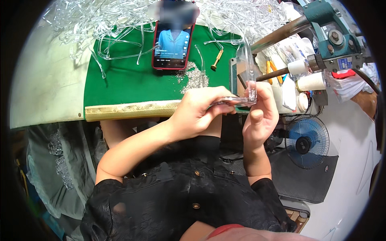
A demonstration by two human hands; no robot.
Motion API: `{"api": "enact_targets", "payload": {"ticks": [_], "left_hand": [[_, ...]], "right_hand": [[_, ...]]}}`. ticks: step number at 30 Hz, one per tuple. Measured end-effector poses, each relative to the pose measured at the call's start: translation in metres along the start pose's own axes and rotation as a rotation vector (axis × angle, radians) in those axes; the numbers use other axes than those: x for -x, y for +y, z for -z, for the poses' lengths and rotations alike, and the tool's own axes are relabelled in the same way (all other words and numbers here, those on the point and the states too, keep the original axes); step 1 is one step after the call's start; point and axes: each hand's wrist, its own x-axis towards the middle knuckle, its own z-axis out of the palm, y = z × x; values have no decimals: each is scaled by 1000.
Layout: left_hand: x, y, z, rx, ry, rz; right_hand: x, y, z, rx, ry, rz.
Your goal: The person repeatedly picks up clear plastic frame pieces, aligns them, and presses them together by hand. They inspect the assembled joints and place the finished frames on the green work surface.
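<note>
A clear plastic eyeglass frame (252,99) is held over the table's front edge, one temple standing upright from its corner. My left hand (195,109) is closed around the frame's front, thumb and fingers pinching it. At the hinge corner, the curled fingers of my right hand (261,114) press against the frame and the temple's base; its thumb stands apart. Whether a tiny part sits in those fingers cannot be made out. Just beyond my left hand lies a pile of small metal screws (195,79) on the green mat (124,86).
A phone (173,48) leans upright behind the screws, beside a brass screwdriver (217,60). Clear frames (120,44) heap along the back. At right stand a green metal press (321,24), orange pliers (274,70) and a white spool (311,82). A fan (307,142) stands below.
</note>
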Motion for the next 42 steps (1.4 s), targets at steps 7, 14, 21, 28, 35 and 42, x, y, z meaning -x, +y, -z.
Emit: {"api": "enact_targets", "payload": {"ticks": [7, 14, 21, 28, 35, 42], "left_hand": [[-41, -21, -32, -41, 30, -219], [-80, -26, -65, -91, 25, -206], [-99, -25, -85, 7, 81, -167], [-107, -30, -93, 28, 95, -166], [-110, -32, -93, 27, 83, -157], [-115, -36, -99, 49, 80, -158]], "right_hand": [[-16, 1, 29, -143, 112, -34], [-34, 9, 76, -165, 162, -19], [-49, 21, 98, -13, 239, -70], [-55, 25, 101, -36, 269, -78], [-58, 25, 94, -71, 330, -94], [-56, 33, 102, -12, 347, -133]]}}
